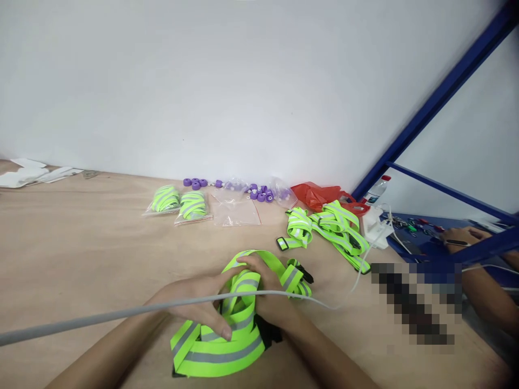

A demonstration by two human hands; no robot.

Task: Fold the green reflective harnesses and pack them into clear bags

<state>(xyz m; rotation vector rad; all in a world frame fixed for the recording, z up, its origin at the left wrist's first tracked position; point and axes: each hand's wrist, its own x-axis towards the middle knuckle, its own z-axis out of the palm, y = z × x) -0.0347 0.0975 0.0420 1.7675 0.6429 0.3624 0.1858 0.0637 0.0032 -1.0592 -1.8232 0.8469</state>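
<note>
A neon-green reflective strap (pixel 225 354) with grey stripes lies folded in loops at the near edge of the tabletop. My left hand (pixel 198 302) is closed around its loops from the left, thumb over the front. From the right, my right hand (pixel 267 294) clasps the same bundle; its fingers are partly hidden by the strap. A rolled strap end (pixel 295 280) with a black buckle rests just beyond my right hand. Black parts of the strap show under my right wrist.
A grey cable (pixel 121 313) crosses in front of my hands. Behind are bagged straps (pixel 165 200), a clear bag (pixel 239 212), purple rollers (pixel 261 193), loose green straps (pixel 340 227) and a red bag (pixel 316 195). At right stand a blue frame (pixel 438 97) and another person's arm (pixel 486 297).
</note>
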